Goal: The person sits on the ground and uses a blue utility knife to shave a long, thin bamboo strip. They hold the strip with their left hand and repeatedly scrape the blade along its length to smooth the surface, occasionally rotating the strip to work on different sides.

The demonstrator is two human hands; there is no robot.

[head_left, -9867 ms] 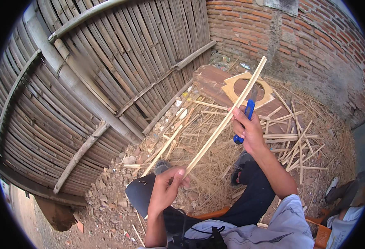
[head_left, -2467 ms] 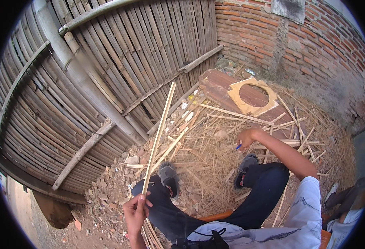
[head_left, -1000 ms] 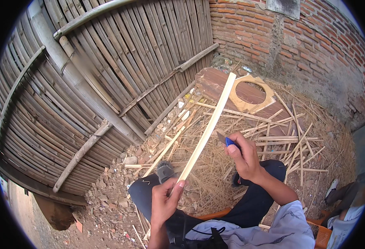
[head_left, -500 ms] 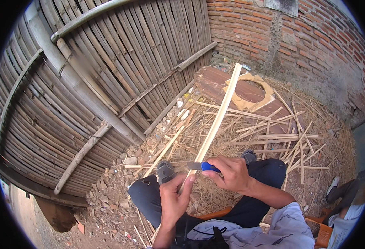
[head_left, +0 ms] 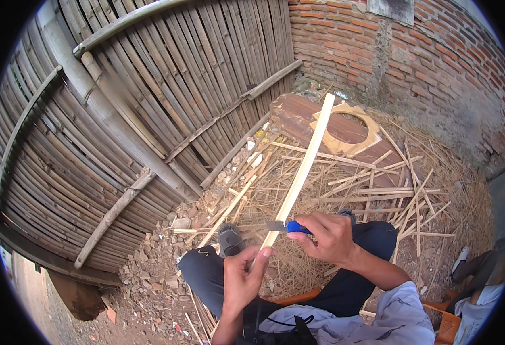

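One pale strip [head_left: 305, 172] is held near its lower end by the left hand [head_left: 244, 280], the thumb pressed along it and the fingers closed round it; the strip is slanted up and away to the right, its far end seen before a tan panel [head_left: 351, 150] with a round opening, which is laid on a brown board [head_left: 291, 112]; a blue-handled knife [head_left: 298, 227] is gripped in the right hand [head_left: 328, 237], fingers folded over the handle, and its blade [head_left: 276, 226] is set across the strip just above the left thumb; the hands are held near each other, between knees covered by dark trousers [head_left: 376, 236]; whether the handle is lettered cannot be told at this size; a grey plate [head_left: 391, 8] is fixed high on the brick wall [head_left: 333, 43], its surface marks too faint to be read; loose strips [head_left: 387, 198] are heaped to the right, partly over the board; dry shavings [head_left: 290, 259] are strewn beneath the hands; the left side is bounded by a fence [head_left: 223, 69] of slender poles.
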